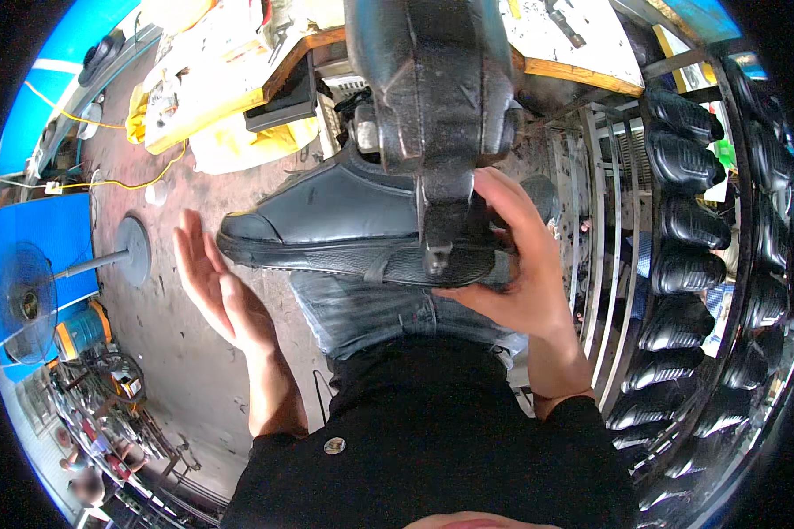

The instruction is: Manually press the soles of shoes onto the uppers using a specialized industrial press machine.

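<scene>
A black shoe (335, 212) lies across in front of my body, its toe to the left and its sole edge facing me. Over its heel half comes the dark metal head (441, 115) of a machine, whose narrow arm reaches down past the side of the sole. My right hand (529, 264) grips the heel, thumb below at the sole and fingers behind, partly hidden by the metal arm. Just off the toe, my left hand (216, 278) is held up with its fingers stretched out and nothing in it.
At right, a metal rack (604, 256) carries rows of black shoes (684, 225). A wood-edged workbench (212, 110) stands beyond the machine, with a yellow bag (251, 145) below it. On the left are a standing fan (31, 304) and a yellow cable (106, 183) along the floor.
</scene>
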